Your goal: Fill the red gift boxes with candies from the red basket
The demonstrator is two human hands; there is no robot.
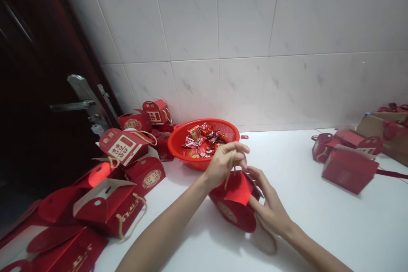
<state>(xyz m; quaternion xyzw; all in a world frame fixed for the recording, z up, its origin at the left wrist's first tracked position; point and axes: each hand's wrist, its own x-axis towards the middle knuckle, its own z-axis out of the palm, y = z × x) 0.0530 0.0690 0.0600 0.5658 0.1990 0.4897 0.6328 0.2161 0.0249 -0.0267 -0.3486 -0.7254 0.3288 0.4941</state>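
Note:
In front of me on the white table is a red candy gift box [229,208] with a gold round print, tilted, its top flaps partly raised. My left hand [227,160] is above it, closed with the gold rope handle [230,172] pinched between its fingers. Along the box's right side, my right hand [269,208] is closed on it, fingers at the top edge and thumb by the flap. Another rope loop [266,240] hangs beneath that hand. What lies inside the box is hidden from view.
A red plastic basket [177,151] behind my left hand holds several wrapped candies [204,140]. Many red gift boxes [108,208] crowd the left side, and more boxes [349,168] stand at right beside a cardboard carton [393,148]. A tiled wall [248,93] closes the back.

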